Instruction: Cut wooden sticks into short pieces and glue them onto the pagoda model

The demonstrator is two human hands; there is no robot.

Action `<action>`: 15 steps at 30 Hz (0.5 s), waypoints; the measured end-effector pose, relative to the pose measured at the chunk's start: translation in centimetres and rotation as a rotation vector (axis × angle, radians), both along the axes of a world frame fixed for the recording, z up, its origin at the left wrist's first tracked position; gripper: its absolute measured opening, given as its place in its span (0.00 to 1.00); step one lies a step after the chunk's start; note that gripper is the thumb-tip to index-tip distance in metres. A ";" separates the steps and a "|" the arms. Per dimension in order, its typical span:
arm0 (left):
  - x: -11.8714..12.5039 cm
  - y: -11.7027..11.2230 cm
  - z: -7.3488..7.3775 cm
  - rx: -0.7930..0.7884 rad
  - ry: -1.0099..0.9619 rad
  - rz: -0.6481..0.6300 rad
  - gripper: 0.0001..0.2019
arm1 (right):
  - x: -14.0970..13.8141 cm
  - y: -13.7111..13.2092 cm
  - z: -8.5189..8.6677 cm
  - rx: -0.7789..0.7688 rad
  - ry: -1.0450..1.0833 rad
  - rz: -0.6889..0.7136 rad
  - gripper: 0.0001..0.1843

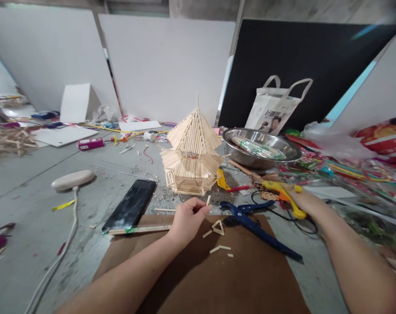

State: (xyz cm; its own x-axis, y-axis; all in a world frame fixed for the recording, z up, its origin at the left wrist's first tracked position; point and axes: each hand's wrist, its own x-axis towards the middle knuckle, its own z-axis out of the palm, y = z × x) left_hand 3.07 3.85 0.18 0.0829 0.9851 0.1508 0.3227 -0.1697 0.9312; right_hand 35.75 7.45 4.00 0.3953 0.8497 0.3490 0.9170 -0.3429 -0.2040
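Observation:
My left hand (189, 218) pinches a short wooden stick (208, 200) upright between thumb and fingers, above the brown board (198, 279). At the right, my right hand (302, 198) is closed on a yellow hot glue gun (285, 192), with its nozzle pointing left; part of the grip is hidden. In front of my left hand stands a pagoda model (193, 157) built of thin sticks, with a pointed roof. A small triangle of sticks (218, 227) lies on the board, with several short cut pieces (220, 249) near it. Blue cutting pliers (257, 226) rest across the board's right edge.
A black phone (131, 205) lies left of the board, near a bundle of long sticks (139, 230). Behind at right are a metal bowl (261, 163) with wrapped packs and a white bag (270, 109). A white device (73, 179) trails a cable.

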 end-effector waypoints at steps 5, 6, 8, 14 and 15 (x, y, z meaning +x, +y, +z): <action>0.1 0.0 0.2 -0.026 -0.027 0.019 0.12 | -4.1 -1.3 2.8 -0.134 -0.087 -0.154 0.25; 0.1 0.0 0.2 -0.021 -0.031 0.025 0.12 | -6.0 -1.8 3.2 -0.053 -0.061 -0.079 0.22; 0.1 -0.1 0.2 -0.004 -0.041 0.034 0.12 | -10.1 -2.9 3.4 0.063 0.096 0.191 0.15; -0.1 -0.2 0.2 0.055 -0.044 0.028 0.10 | -18.9 -4.3 0.4 -0.147 0.731 0.756 0.11; -0.2 -0.3 0.2 0.064 -0.042 0.025 0.10 | -19.4 -4.4 -0.1 -0.140 0.788 0.762 0.10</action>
